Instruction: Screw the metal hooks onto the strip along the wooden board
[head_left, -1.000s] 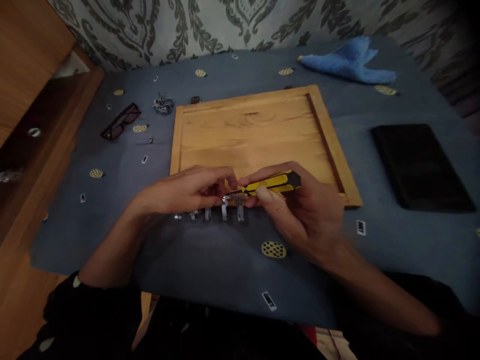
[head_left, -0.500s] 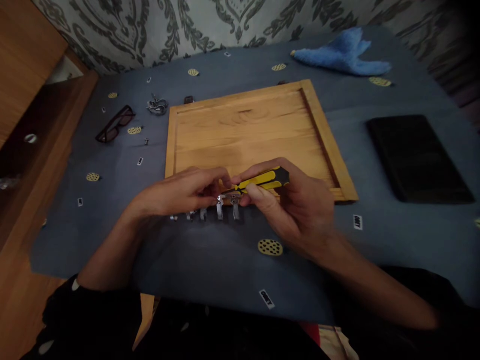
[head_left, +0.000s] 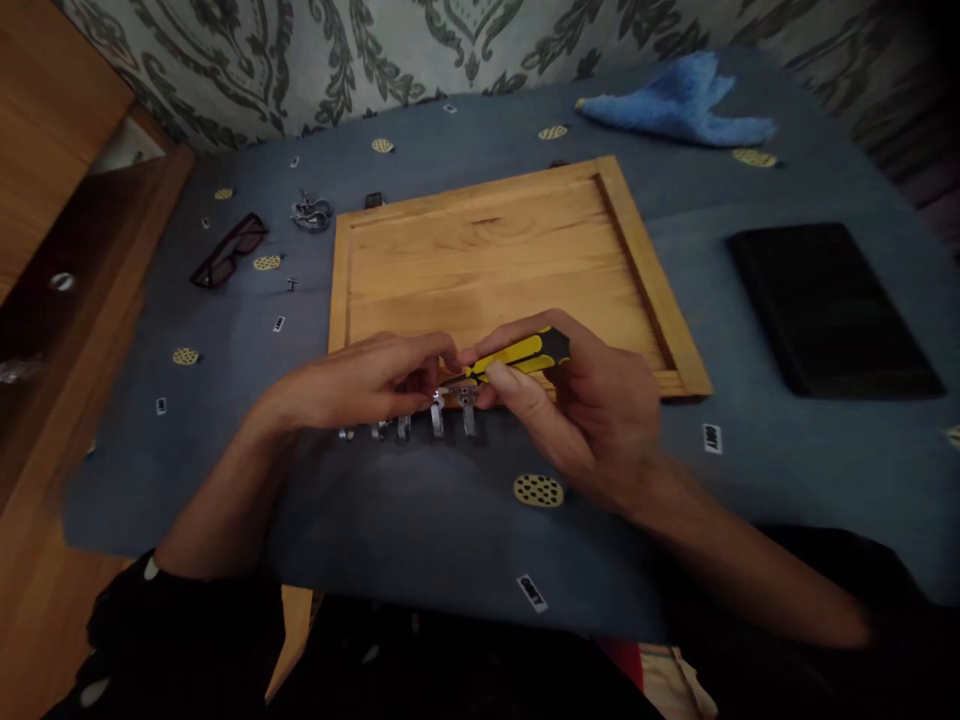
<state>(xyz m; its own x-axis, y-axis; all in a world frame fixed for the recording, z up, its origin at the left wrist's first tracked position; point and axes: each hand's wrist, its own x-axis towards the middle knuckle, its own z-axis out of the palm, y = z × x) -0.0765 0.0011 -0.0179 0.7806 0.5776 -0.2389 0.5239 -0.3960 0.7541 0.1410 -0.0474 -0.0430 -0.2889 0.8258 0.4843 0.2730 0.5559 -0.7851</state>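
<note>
A yellow-and-black screwdriver (head_left: 521, 353) lies in the grip of my right hand (head_left: 592, 400), its shaft pointing left. The tip is at a small silvery metal clamp (head_left: 438, 413) by the near edge of the wooden tray (head_left: 690, 388). My left hand (head_left: 367, 380) has its thumb and fingers closed at this clamp, partly hiding it. A second metal clamp (head_left: 469, 412) stands just to the right, close to my right fingertips. More small metal pieces (head_left: 403, 426) sit in a row under my left hand.
Dark-rimmed glasses (head_left: 229, 250), a cluster of metal rings (head_left: 310, 212) and a small metal part (head_left: 292, 285) lie left of the tray. To the right is a flat black device (head_left: 836, 310). A blue plush toy (head_left: 679, 105) rests at the back near the patterned wall.
The view has shifted slightly. Both hands and the screwdriver keep nearly the same pose at the clamp.
</note>
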